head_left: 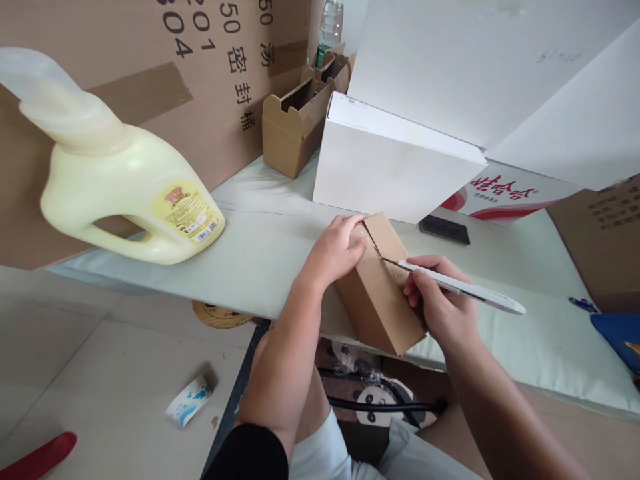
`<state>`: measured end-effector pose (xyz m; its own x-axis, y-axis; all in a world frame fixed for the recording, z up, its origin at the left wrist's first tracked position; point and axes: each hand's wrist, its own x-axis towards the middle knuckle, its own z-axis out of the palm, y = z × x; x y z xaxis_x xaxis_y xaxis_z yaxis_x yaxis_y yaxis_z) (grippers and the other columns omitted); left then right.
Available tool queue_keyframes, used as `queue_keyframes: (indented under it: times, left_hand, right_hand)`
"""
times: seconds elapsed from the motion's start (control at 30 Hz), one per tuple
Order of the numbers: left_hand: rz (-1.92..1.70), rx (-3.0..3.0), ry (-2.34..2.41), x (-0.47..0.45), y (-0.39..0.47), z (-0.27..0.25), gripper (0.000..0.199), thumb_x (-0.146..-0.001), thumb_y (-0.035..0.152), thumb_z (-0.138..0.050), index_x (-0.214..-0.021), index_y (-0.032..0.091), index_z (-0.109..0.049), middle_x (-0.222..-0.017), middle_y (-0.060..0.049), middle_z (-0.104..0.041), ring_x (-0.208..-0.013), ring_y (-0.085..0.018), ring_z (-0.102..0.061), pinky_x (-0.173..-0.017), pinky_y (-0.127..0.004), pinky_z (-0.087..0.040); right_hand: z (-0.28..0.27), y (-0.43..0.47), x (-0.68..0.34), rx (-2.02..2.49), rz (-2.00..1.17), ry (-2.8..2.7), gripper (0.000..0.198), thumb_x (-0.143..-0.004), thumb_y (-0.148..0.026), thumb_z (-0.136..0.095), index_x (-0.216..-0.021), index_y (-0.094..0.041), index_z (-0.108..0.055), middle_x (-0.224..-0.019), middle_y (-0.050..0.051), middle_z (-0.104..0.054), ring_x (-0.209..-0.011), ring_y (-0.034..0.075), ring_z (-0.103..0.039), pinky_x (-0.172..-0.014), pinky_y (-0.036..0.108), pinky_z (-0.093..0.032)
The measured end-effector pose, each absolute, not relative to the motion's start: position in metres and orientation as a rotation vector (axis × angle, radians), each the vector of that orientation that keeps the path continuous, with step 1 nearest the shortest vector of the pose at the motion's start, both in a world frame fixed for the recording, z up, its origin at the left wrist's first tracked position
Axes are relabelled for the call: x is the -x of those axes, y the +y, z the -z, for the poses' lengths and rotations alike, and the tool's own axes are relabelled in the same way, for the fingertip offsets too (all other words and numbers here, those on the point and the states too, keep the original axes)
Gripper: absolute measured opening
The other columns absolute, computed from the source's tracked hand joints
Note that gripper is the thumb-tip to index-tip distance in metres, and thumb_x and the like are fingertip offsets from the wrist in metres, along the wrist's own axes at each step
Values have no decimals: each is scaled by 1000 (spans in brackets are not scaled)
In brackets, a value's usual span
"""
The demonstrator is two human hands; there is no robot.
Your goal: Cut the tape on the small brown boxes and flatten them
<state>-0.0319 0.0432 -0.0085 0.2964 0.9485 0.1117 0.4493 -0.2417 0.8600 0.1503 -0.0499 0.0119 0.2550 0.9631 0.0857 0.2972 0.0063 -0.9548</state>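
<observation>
A small brown cardboard box (370, 293) lies at the front edge of the covered table, with a ragged cut line along its top. My left hand (339, 245) grips the far left end of the box, thumb on its top face. In my right hand (443, 297) is a white utility knife (465, 289), held like a pen. The knife's thin blade points left and its tip touches the cut on the box. Part of the box's right side is hidden behind my right hand.
A yellow jug (120, 193) stands at the left. White boxes (395, 157) and an open-topped cardboard box (287, 130) stand behind the work. A black phone (444, 229) lies at the right. Below the table are a round wooden stool (220, 315) and a paper cup (189, 400) on the floor.
</observation>
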Motion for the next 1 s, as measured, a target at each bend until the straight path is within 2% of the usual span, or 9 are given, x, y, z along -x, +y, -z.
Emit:
queue_keyframes:
  times: [0.33,0.63,0.87,1.0]
  left_hand:
    - [-855,-1839,1242,32,44,8,47,-97,23,-56,-143,14,-55,-144,-13,-59,-134,-27,-57,-117,-40,-45]
    - [-851,-1813,1243,33,44,9,45,-97,24,-54,-141,17,-56,-145,-12,-59,-135,-27,-57,-118,-40,-45]
    - [-848,-1812,1233,32,46,11,48,-96,24,-54,-143,16,-55,-144,-13,-58,-135,-27,-57,-119,-39,-45]
    - [-863,-1793,1234,34,47,13,48,-96,28,-55,-142,18,-56,-146,-13,-55,-138,-28,-54,-121,-41,-43]
  right_hand:
    - [-12,-50,-148,1533,-819,-1216,20,-91,-38,-67,-94,-18,-68,-60,-4,-63,-46,7,-55,-45,17,-46]
    - [-17,-48,-142,1561,-824,-1127,23,-88,-41,-67,-89,-18,-65,-55,-5,-61,-42,8,-53,-40,17,-42]
    - [-19,-60,-143,1610,-740,-1118,15,-85,-33,-66,-84,-18,-65,-51,-5,-59,-37,9,-49,-35,18,-36]
    - [-16,-63,-153,1390,-584,-1084,13,-84,-29,-62,-93,-19,-63,-56,-6,-59,-42,11,-54,-41,22,-42]
